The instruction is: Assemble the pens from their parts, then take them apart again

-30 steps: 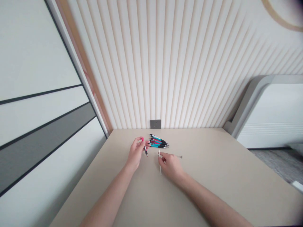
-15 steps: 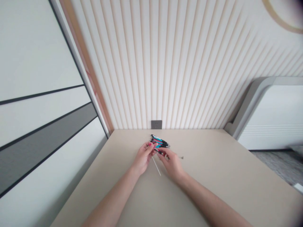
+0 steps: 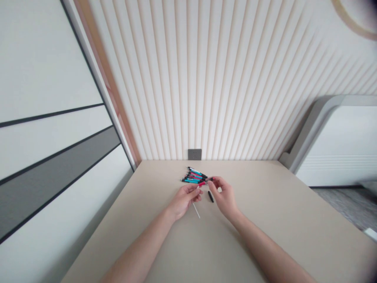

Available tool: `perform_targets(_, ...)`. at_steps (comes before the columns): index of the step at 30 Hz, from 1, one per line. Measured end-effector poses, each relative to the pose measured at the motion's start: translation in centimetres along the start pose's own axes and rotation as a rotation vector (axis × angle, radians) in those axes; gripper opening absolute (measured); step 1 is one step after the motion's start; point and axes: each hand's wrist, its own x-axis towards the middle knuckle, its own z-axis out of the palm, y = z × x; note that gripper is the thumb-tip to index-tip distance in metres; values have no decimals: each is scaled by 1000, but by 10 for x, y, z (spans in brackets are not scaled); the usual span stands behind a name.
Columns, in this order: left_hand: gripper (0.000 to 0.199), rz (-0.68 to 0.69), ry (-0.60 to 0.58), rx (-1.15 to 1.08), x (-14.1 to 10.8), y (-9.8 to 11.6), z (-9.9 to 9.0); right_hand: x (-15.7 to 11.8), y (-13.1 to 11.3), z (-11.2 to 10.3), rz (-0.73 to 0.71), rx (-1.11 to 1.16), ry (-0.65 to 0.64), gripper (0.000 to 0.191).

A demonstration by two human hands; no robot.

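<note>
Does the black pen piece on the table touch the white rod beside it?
Apart: the head view shows the tabletop between the black pen piece and the white rod.

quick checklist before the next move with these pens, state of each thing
1. Right hand has the red-and-black pen pinched in its fingertips: ok.
2. Left hand is free, nothing visible in it: ok.
3. Pen bunch lies together on the beige table, clear of the held pen: cannot tell, they look very close.
4. Black pen section lies between the hands, within reach: ok.
5. Thin white refill lies on the table, not in either hand: ok.
6. Held pen fully assembled: cannot tell, fingers hide part of it.
</note>
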Motion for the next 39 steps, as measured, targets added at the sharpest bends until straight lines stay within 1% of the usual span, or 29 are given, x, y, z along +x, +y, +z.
perform_targets(4,37,6,9,5,1,0,-3,0,3,1,20,23,-1,27)
perform_targets(8,39,10,42,40,3,-2,-8,0,6,2,32,60,29,27)
perform_targets(12,42,63,145,133,6,-2,-13,1,4,-2,-53,-10,115,26)
perform_targets(16,42,152,272,174,9,4,-21,0,3,-8,-158,-113,68,29)
perform_targets(19,40,228,343,307,9,11,-28,-1,5,-9,-201,-162,113,35)
perform_targets(21,38,278,368,479,6,15,-29,-1,6,-8,-185,-195,50,35)
perform_targets(22,36,305,362,586,4,16,-29,0,6,-9,-172,-209,19,35)
perform_targets(23,33,331,338,700,2,17,-28,1,6,-10,-157,-218,14,35)
perform_targets(25,24,360,239,932,-3,17,-23,5,5,-14,-114,-223,83,38)
perform_targets(27,18,347,121,1133,-8,15,-16,11,6,-23,-53,-244,142,42)
perform_targets(30,17,310,12,1351,-10,11,-8,22,13,-38,42,-359,119,46)
perform_targets(33,21,281,-55,1482,-9,8,-7,32,25,-56,123,-489,85,48)
perform_targets(35,24,280,-76,1531,-7,6,-9,36,34,-70,183,-560,63,47)
perform_targets(37,24,294,-71,1563,-5,5,-13,38,43,-84,243,-614,19,45)
perform_targets(39,20,305,-49,1589,-3,5,-17,34,51,-96,285,-633,-65,43)
